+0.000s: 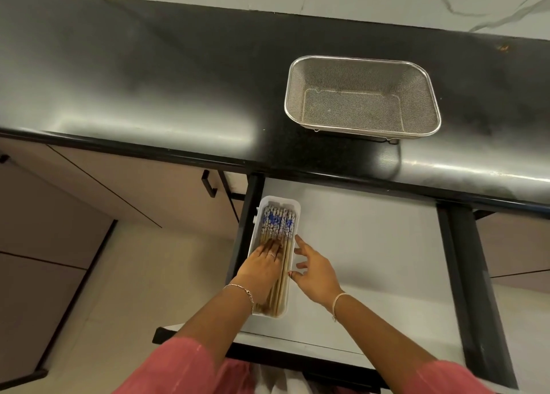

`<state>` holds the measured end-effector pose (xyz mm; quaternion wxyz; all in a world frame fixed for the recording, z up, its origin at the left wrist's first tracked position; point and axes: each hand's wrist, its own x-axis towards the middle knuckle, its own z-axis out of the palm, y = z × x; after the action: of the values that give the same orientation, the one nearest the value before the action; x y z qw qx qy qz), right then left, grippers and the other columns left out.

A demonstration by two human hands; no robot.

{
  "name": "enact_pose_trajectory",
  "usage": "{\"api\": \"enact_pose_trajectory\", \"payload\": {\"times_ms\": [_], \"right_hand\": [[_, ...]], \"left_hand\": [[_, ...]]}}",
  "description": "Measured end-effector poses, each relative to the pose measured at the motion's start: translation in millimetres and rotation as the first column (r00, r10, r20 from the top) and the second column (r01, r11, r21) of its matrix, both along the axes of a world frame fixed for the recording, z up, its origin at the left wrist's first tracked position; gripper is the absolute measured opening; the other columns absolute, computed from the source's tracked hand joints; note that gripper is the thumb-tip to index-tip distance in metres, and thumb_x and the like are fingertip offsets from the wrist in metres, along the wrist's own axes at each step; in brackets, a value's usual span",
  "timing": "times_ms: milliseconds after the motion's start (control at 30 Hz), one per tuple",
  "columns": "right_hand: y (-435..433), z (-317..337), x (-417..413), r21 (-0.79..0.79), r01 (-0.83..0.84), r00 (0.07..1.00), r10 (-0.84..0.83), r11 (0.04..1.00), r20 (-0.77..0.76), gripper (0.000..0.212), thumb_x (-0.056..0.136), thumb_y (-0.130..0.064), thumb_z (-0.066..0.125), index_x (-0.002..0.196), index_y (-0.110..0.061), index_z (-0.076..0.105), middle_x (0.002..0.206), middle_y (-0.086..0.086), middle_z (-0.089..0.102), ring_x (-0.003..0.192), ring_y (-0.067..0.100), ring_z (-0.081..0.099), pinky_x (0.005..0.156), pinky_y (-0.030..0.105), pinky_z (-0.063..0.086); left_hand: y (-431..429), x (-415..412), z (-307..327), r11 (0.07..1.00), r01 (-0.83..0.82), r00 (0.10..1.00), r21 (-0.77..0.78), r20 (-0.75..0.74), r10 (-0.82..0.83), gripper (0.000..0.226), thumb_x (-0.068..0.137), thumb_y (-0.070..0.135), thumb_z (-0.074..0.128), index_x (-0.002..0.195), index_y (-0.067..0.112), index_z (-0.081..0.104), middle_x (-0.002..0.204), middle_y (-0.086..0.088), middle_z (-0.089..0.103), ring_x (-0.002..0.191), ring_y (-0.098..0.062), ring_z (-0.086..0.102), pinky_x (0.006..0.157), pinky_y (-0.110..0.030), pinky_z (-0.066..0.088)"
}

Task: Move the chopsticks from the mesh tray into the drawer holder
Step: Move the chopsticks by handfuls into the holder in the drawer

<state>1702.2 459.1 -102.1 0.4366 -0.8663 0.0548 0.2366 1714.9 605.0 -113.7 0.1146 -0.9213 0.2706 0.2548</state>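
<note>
The left grip (262, 262) lies spread flat on the chopsticks (278, 239), pressing them level; the right grip (312, 274) hovers open, touching nothing, just beside the drawer holder (293, 215). Best to pat gently, keeping the tips aligned. The chopsticks, wooden with blue-and-white patterned ends, fill the holder at the drawer's left edge. The mesh tray (361, 66) sits emptied on the bench (148, 81).

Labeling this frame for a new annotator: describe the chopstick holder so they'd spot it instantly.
Below the black countertop, a white-floored drawer stands pulled open. At its left edge lies the holder, a long narrow white box packed with chopsticks, under the left hand. It is the only container in the drawer.
</note>
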Motion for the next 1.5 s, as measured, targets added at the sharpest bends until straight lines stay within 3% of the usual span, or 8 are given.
{"api": "enact_pose_trajectory", "payload": {"times_ms": [600,900,1500], "right_hand": [[2.5,1.6,0.0,-0.012,0.011,1.0,-0.011,1.0,-0.006,0.084,0.083,-0.014,0.071,0.149,-0.032,0.022,0.137,-0.004,0.05,0.098,0.009,0.055,0.089,0.024,0.05],[2.5,4.3,-1.3,0.004,0.019,1.0,-0.019,1.0,-0.002,0.083,0.083,-0.012,0.07,0.148,-0.031,0.023,0.138,-0.003,0.05,0.098,0.009,0.055,0.087,0.023,0.049],[5.3,4.7,-3.9,-0.01,0.017,1.0,-0.017,1.0,-0.007,0.083,0.083,-0.012,0.07,0.148,-0.031,0.022,0.14,-0.002,0.049,0.108,0.018,0.06,0.087,0.025,0.05]], "left_hand": [[-6.8,-1.5,6.3,0.997,0.009,1.0,0.079,-0.016,-0.007,0.11,0.079,0.035,0.074,0.151,-0.003,0.0,0.16,-0.021,0.01,0.149,-0.034,0.007,0.122,-0.043,0.004],[-3.4,-4.8,7.5,0.982,-0.018,1.0,0.19,-0.002,0.018,0.083,0.094,0.026,0.055,0.151,-0.004,0.003,0.16,-0.021,0.007,0.149,-0.032,0.003,0.12,-0.043,-0.004],[-5.5,-9.0,12.2,0.993,-0.054,0.998,0.106,-0.007,0.055,0.094,0.087,0.023,0.065,0.152,-0.004,0.002,0.16,-0.021,0.006,0.149,-0.032,0.005,0.121,-0.042,0.002]]}}
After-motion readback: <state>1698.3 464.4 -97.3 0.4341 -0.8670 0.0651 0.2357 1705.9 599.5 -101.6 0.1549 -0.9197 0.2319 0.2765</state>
